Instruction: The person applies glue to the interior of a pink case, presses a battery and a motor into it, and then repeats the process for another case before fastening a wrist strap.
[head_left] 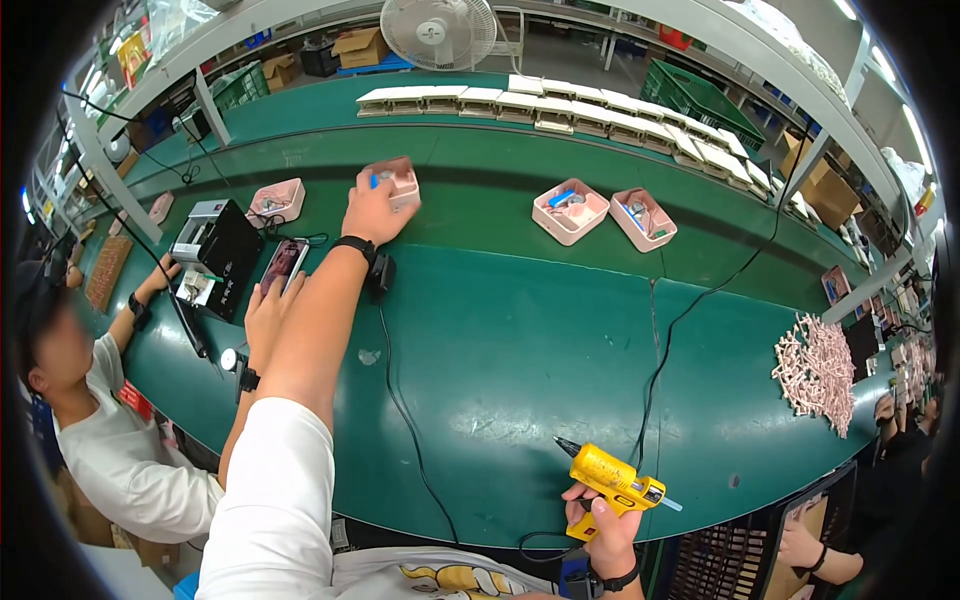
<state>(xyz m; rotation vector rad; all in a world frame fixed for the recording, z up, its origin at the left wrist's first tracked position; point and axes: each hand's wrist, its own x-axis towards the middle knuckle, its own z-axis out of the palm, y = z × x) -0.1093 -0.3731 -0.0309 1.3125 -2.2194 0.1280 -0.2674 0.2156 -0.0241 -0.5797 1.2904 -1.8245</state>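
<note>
My left hand [375, 212], arm stretched far forward, grips the left side of a small pink open box [402, 182] on the green work surface. A blue part shows by its fingers; the rest inside is partly hidden. Close to my body, my right hand [605, 528] is wrapped round the handle of a yellow hot glue gun [612, 478]. Its dark nozzle points up and left, and a clear glue stick pokes out of its back. To the right of the first box, two more pink boxes [570, 228] [648, 220] hold blue parts and wires.
A co-worker's hand [268, 318] is at a phone [286, 262], beside a black device [215, 255] and another pink box [277, 203]. Pink small parts [815, 372] lie heaped at right. White pieces [600, 115] line the back. Black cables [408, 415] cross the table.
</note>
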